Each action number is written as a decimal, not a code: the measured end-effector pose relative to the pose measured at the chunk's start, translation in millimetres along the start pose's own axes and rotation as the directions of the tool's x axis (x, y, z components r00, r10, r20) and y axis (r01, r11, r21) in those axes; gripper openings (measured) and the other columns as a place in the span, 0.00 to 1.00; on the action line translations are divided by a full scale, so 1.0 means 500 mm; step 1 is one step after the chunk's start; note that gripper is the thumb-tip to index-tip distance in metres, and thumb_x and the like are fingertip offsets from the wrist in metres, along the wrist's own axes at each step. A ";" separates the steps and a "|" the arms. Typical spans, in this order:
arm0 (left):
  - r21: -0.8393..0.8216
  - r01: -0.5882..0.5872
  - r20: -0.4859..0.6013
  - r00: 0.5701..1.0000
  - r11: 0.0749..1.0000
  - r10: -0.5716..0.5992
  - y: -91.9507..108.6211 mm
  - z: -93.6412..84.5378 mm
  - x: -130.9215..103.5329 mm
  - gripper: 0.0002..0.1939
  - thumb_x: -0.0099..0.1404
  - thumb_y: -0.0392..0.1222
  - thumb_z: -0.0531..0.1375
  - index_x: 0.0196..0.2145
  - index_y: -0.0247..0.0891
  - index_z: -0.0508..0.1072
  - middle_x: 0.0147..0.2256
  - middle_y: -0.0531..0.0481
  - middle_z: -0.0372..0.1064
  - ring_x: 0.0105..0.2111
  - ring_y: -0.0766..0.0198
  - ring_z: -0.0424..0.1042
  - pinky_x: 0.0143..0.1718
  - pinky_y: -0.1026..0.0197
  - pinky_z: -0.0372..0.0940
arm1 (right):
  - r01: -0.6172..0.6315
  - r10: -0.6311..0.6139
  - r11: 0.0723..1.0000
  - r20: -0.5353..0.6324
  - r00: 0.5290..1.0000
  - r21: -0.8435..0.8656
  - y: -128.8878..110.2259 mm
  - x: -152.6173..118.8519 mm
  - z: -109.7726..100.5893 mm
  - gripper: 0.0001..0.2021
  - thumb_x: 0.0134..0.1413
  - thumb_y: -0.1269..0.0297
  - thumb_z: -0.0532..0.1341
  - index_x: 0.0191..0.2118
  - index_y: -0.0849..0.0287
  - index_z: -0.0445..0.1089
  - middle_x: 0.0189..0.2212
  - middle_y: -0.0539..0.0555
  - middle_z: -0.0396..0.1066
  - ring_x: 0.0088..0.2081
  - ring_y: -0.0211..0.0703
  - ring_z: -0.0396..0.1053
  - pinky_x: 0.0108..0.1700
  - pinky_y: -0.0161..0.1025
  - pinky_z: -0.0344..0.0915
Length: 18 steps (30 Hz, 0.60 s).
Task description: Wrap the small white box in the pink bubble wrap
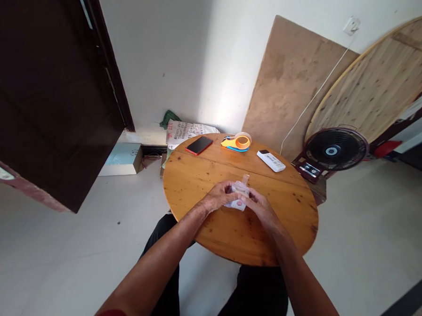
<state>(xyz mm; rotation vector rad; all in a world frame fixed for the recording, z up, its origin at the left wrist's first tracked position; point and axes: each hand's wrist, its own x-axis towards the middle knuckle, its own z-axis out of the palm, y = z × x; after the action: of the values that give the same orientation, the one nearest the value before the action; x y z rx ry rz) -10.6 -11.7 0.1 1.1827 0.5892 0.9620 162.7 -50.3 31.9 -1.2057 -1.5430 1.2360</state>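
Between my two hands, low over the round wooden table [198, 187], is a small white packet [239, 204] with a pinkish round mark and a crinkled, see-through wrapping. My left hand [220, 195] is closed around its left side. From the right, my right hand [259, 205] grips it, with the thumb across its front. A short strip of clear tape [245, 179] sticks up at the packet's far edge. The fingers cover part of the packet, so its exact kind cannot be made out.
A red-edged phone [199, 145], a yellow tape dispenser [239, 142] and a white box-shaped device [271, 161] lie along the table's far side. A black fan [334, 149] stands right of the table. Boards [295, 73] lean on the wall; a dark door [47, 81] is at left.
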 end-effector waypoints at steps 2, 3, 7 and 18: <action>-0.027 0.001 0.002 1.000 1.000 -0.001 0.000 0.001 0.001 0.30 0.48 0.51 0.70 0.46 0.33 0.72 0.39 0.45 0.73 0.35 0.63 0.71 0.38 0.62 0.64 | -0.008 0.007 0.999 0.025 1.000 0.050 -0.003 -0.004 0.008 0.25 0.49 0.54 0.65 0.52 0.55 0.67 0.43 0.53 0.74 0.41 0.47 0.72 0.45 0.42 0.66; -0.049 0.003 0.005 1.000 0.999 -0.003 0.001 0.002 0.001 0.30 0.48 0.50 0.70 0.46 0.33 0.72 0.40 0.45 0.73 0.36 0.63 0.71 0.38 0.62 0.64 | -0.005 0.003 0.998 0.027 1.000 0.067 -0.002 -0.004 0.011 0.25 0.48 0.55 0.66 0.53 0.55 0.67 0.44 0.53 0.74 0.42 0.47 0.71 0.46 0.42 0.66; -0.088 0.021 -0.028 0.999 0.996 -0.024 0.004 0.006 -0.001 0.31 0.45 0.50 0.71 0.44 0.32 0.72 0.39 0.44 0.73 0.35 0.63 0.71 0.36 0.62 0.64 | 0.034 -0.034 0.994 0.000 0.999 0.104 0.010 -0.001 0.012 0.24 0.46 0.58 0.67 0.51 0.55 0.68 0.46 0.53 0.73 0.47 0.48 0.69 0.49 0.42 0.66; -0.049 0.018 -0.036 0.999 0.999 -0.020 0.013 0.011 -0.008 0.28 0.45 0.50 0.71 0.41 0.32 0.72 0.36 0.46 0.73 0.32 0.65 0.71 0.33 0.64 0.63 | 0.061 -0.061 0.998 -0.039 0.997 0.010 0.026 -0.003 0.008 0.23 0.46 0.58 0.67 0.50 0.55 0.69 0.41 0.51 0.74 0.39 0.45 0.71 0.43 0.40 0.67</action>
<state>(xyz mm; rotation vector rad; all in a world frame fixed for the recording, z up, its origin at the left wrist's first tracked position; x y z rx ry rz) -10.2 -17.2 7.7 1.1167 0.6015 0.9785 161.6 -52.0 18.4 -1.1607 -1.5320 1.1739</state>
